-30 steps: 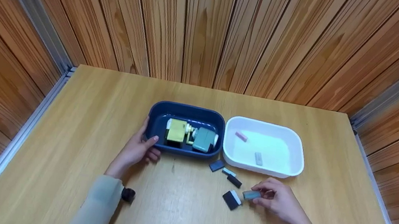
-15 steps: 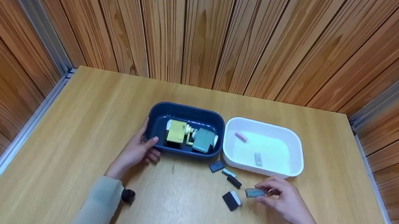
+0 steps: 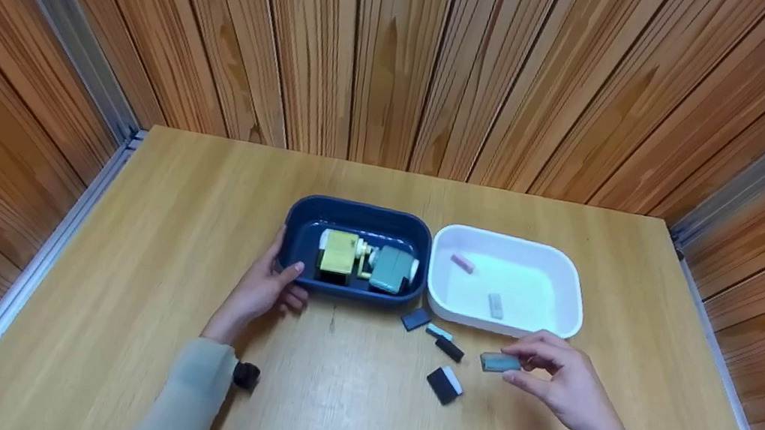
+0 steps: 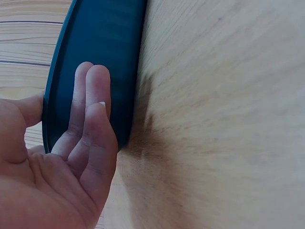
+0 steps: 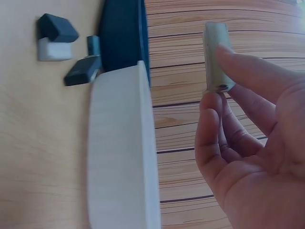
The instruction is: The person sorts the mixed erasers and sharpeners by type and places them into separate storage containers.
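Observation:
My left hand (image 3: 259, 286) holds the near left corner of a dark blue plastic bin (image 3: 360, 209), its thumb at the rim. In the left wrist view, several fingers (image 4: 97, 138) lie along the bin's outer wall (image 4: 107, 28). Inside the bin are a yellow boxy thing (image 3: 339, 250) and a teal one (image 3: 391, 269), both with white round parts. My right hand (image 3: 562, 382) pinches a small grey-green block (image 3: 499, 363), rounded along its sides, between thumb and fingertips. It is raised in front of a white bin (image 3: 567, 322); the right wrist view shows the block (image 5: 217, 57) upright in that frame.
The white bin holds a pink piece (image 3: 462, 263) and a pale grey piece (image 3: 495, 305). In front of the bins lie a dark blue block (image 3: 415, 319), a light blue piece (image 3: 439, 331), a black bar (image 3: 449, 349) and a black-and-white block (image 3: 443, 386). Wood-patterned walls (image 3: 391, 57) surround the table.
My right hand has moved up and to the right with the grey-green block, away from the black-and-white block. The left hand has stayed on the dark blue bin.

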`<action>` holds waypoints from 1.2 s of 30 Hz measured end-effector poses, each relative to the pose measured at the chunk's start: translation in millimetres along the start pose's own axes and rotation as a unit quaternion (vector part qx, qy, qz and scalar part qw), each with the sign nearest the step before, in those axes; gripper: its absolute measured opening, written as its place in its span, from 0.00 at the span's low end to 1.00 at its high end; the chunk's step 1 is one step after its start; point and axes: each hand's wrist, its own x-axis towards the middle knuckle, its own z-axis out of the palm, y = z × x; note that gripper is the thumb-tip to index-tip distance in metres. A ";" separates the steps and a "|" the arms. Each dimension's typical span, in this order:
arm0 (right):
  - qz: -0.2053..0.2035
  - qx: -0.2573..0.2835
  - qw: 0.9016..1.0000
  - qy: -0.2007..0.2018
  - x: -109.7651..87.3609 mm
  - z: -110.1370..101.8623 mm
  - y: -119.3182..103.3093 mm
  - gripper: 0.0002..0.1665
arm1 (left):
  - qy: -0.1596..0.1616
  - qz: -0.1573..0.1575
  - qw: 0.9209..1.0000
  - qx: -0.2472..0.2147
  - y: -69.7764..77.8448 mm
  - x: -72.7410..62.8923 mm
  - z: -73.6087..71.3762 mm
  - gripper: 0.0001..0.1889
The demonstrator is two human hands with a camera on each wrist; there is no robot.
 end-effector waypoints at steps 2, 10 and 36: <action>-0.008 0.002 1.000 0.005 -0.6 -2.0 -3.7 0.14 | 0.000 -0.001 1.000 0.001 -0.2 0.1 -0.2 0.37; 0.002 0.008 1.000 0.027 1.2 -10.6 -10.9 0.14 | 0.001 -0.002 1.000 0.004 -0.9 0.1 -1.0 0.38; 0.054 -0.058 0.992 0.093 0.5 -59.4 22.7 0.15 | -0.026 -0.009 1.000 0.004 17.5 -11.5 -1.3 0.39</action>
